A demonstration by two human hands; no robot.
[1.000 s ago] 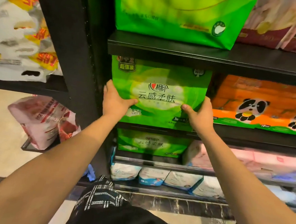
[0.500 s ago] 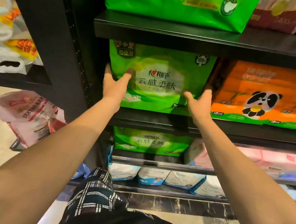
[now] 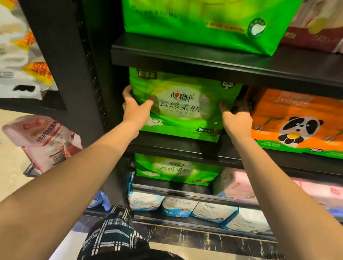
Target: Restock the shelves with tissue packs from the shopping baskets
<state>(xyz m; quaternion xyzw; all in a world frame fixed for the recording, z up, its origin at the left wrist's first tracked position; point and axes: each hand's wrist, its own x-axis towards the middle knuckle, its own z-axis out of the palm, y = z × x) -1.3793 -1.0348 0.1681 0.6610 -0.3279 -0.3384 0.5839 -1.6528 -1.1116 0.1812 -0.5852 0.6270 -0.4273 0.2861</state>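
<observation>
1. At the left end of the middle shelf [image 3: 292, 162], both arms reach forward and up, nearly straight, to the green tissue pack [image 3: 180, 107].
2. The left hand [image 3: 135, 109] clasps the pack's left edge: fingers wrapped round the side, thumb lying across the printed front.
3. The right hand [image 3: 236, 118] clasps the pack's right edge, thumb on the front, fingers reaching into the gap beside the orange panda pack [image 3: 311, 124]. Each grip is thus clamped on the pack.
4. The green tissue pack stands upright on the middle shelf, its base at the front edge, its top just under the upper shelf [image 3: 218, 68], just beside the orange panda pack.
5. The upper shelf carries a larger green pack [image 3: 203, 12] and a dark red pack [image 3: 313, 39] to its right.
6. The shelf below holds a second green pack [image 3: 176, 169] and pink packs [image 3: 237, 184]; the lowest holds white-and-blue packs [image 3: 178, 207].
7. Beyond the black upright [image 3: 54, 38], a pink-and-white pack [image 3: 42, 141] rests on the floor side.
8. Compared with one second earlier, the pack sits deeper in the shelf, no longer overhanging the front edge, and both hands grasp it higher up its sides.
</observation>
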